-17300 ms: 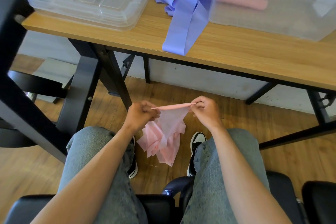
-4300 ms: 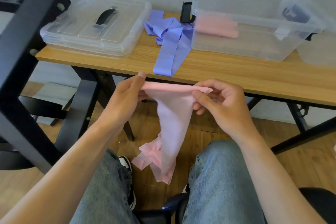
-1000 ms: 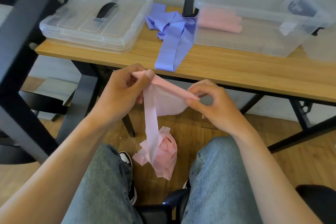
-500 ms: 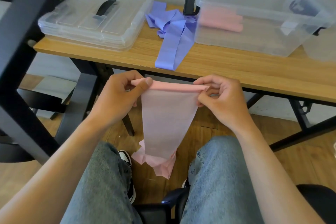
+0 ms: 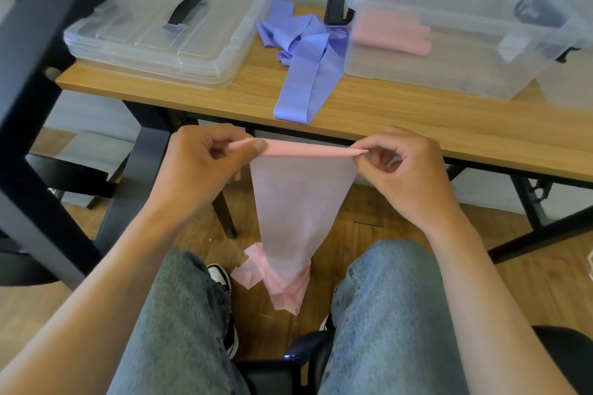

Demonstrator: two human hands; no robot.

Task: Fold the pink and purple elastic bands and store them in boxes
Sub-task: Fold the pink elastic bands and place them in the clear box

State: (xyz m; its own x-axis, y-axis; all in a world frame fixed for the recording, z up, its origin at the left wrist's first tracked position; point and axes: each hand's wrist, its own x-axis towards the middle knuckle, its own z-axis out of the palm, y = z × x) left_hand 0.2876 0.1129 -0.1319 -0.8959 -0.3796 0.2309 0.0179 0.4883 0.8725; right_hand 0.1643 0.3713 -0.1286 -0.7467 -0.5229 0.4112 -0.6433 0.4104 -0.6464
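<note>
A pink elastic band (image 5: 298,202) hangs between my knees, its top edge rolled into a narrow strip just below the table's front edge. My left hand (image 5: 205,167) pinches the strip's left end, and my right hand (image 5: 401,167) pinches its right end. The band's loose tail bunches near the floor. A purple elastic band (image 5: 308,58) lies crumpled on the wooden table (image 5: 417,125), one end reaching the front edge. A clear box (image 5: 449,74) at the back right holds folded pink bands (image 5: 391,35).
Two stacked clear lids with a black handle (image 5: 167,32) lie at the table's left. A second clear box (image 5: 564,80) stands at the far right. A black frame post (image 5: 41,74) rises at the left. My knees and a black chair are below.
The rolled top strip has been pulled straight and level between both hands. The hanging part has spread flat and wide where it was twisted and narrow a second ago.
</note>
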